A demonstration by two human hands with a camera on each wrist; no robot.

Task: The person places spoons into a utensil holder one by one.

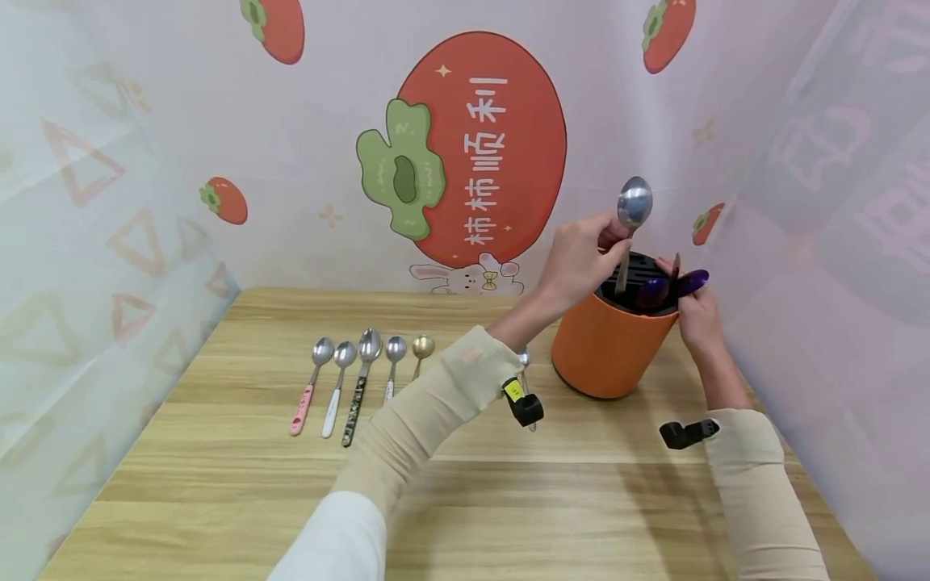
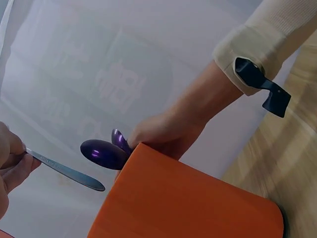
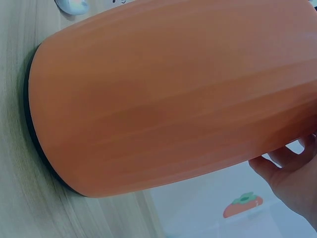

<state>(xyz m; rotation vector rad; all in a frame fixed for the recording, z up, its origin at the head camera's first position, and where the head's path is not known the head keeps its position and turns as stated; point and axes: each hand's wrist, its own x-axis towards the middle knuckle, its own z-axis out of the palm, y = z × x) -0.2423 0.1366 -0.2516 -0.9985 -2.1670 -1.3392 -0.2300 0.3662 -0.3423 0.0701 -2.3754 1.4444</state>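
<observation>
My left hand (image 1: 577,257) pinches a silver spoon (image 1: 635,203) below its bowl, over the orange utensil holder (image 1: 606,347). The spoon stands bowl up, its handle pointing down at the black slotted top. In the left wrist view, the flat handle (image 2: 74,175) ends close to the holder's rim. My right hand (image 1: 701,323) grips the holder's right side near the top; its fingers (image 3: 262,168) curl at the wall in the right wrist view. Two purple spoons (image 1: 693,282) and an edge-on metal utensil (image 1: 676,266) stick up from the holder beside that hand.
Left of the holder lie a pink-handled spoon (image 1: 322,352), a white-handled one (image 1: 345,353), a black-patterned one (image 1: 370,345), a smaller silver one (image 1: 395,348) and a gold one (image 1: 423,346). Another spoon (image 1: 524,357) lies partly behind my left sleeve. Printed cloth walls surround the table (image 1: 218,500).
</observation>
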